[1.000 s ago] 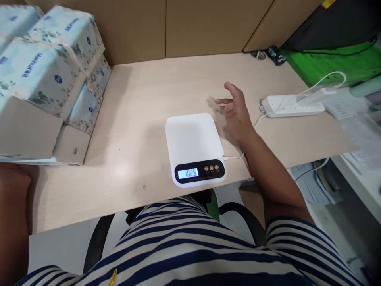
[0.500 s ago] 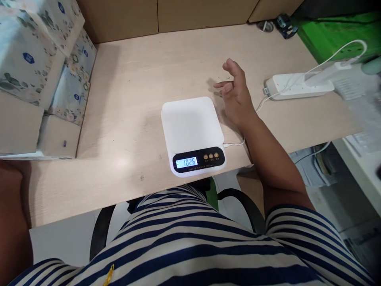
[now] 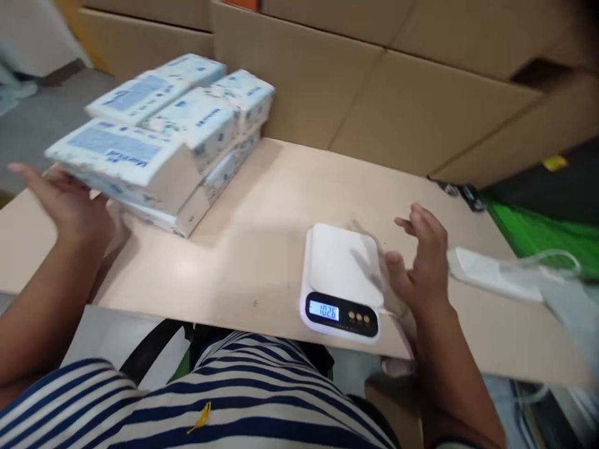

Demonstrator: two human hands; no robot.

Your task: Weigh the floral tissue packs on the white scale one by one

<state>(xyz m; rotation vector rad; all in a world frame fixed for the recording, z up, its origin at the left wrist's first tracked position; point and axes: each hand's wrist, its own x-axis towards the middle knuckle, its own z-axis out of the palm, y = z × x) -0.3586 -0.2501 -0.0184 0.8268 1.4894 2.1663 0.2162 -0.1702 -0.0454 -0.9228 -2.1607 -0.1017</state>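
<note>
A white digital scale (image 3: 346,265) lies near the table's front edge, its pan bare and its lit display (image 3: 324,310) showing digits that look like 102.6. Just right of it hovers my right hand (image 3: 418,265), fingers apart and holding nothing; its shadow falls on the pan. On the left, several soft packs of tissues (image 3: 124,153) with blue-and-white floral wrapping are stacked in two layers. My left hand (image 3: 77,202) is at the near left end of this stack, palm up with the thumb spread. Some of its fingertips are hidden by the nearest pack, and I cannot tell whether they touch it.
Large cardboard boxes (image 3: 299,81) line the back of the table (image 3: 262,243). A white power strip (image 3: 496,274) with a cable lies to the right. Beyond it are a green surface (image 3: 538,231) and a small dark object (image 3: 472,198).
My view has swung left and up, bringing the whole tissue stack and my left hand into sight. The right hand stays open beside the scale. The display reading looks unchanged.
</note>
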